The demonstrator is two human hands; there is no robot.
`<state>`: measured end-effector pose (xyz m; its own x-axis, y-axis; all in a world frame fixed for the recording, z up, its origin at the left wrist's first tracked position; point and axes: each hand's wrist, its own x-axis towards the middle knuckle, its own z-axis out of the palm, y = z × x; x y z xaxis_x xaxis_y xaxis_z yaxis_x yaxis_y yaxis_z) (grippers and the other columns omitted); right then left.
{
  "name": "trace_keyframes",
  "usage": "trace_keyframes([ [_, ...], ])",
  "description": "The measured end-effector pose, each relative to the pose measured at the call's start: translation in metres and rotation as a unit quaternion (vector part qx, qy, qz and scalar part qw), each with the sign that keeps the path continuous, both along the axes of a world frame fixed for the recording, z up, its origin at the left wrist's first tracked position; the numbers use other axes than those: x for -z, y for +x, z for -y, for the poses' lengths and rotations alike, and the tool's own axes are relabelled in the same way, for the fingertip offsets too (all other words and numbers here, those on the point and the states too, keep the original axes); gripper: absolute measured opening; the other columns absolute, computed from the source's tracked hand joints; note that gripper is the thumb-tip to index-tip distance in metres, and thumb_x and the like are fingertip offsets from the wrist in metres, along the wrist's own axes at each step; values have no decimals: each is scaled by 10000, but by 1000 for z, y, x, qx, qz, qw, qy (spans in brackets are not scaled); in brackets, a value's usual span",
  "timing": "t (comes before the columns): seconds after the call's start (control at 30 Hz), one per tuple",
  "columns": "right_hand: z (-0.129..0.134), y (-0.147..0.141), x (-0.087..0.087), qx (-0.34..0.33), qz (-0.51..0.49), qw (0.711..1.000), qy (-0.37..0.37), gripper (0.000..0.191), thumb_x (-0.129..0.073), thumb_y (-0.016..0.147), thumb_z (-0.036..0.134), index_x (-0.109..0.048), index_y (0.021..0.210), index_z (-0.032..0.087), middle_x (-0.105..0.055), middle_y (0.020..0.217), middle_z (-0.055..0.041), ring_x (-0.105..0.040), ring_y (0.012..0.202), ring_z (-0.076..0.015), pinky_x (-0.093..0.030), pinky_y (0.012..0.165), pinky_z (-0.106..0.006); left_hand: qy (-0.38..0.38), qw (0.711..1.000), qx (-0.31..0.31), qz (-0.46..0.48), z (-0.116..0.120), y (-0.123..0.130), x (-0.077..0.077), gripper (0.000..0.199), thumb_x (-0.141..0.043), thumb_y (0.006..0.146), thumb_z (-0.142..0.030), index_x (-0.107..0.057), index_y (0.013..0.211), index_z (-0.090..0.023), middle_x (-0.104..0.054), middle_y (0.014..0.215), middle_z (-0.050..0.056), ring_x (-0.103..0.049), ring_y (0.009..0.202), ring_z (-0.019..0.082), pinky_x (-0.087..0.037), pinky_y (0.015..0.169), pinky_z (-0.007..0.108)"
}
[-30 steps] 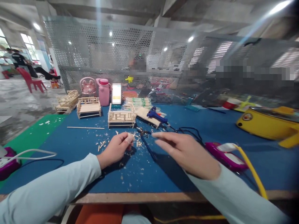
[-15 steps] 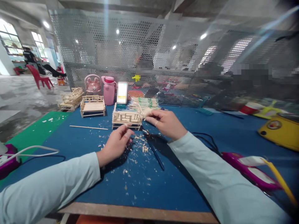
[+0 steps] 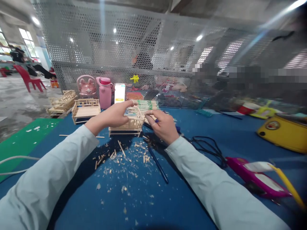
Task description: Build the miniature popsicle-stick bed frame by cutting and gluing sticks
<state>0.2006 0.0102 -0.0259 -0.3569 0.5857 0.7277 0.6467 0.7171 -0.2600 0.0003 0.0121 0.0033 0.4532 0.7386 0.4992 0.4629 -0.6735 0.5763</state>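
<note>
Now both hands steady the stick model (image 3: 124, 123): left hand (image 3: 115, 115) grips its top rail, right hand (image 3: 161, 126) pinches its right end; fitting calls for fine alignment.

The table (image 3: 182, 204) has a blue cover. On it stand three small wooden frames (image 3: 124, 123), a pink bottle (image 3: 105, 92) and a yellow pot (image 3: 283, 132). Wood chips (image 3: 120, 159), a black cable (image 3: 208, 148) and a purple case (image 3: 256, 177) lie nearer.
</note>
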Motion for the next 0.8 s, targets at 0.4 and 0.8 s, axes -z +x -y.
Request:
trace_keyframes([
  [0.4,20,-5,-17,-117,-292,903,-294,65,-372,762,230,-433,747,211,-284,491,83,-255,372,-68,-257,374,-208,-217,956,119,159,34,1,3,334,-448,817,-340,-576,1053,-141,-616,1032,102,-552,971,193,-427,825,354],
  [0.8,34,-8,-3,-129,167,914,-345,199,-458,779,246,-574,635,173,-551,613,7,-473,598,-113,-382,607,-257,35,971,-94,219,37,-6,-5,272,-495,731,-131,-552,996,-152,-608,951,57,-549,851,124,-430,772,261],
])
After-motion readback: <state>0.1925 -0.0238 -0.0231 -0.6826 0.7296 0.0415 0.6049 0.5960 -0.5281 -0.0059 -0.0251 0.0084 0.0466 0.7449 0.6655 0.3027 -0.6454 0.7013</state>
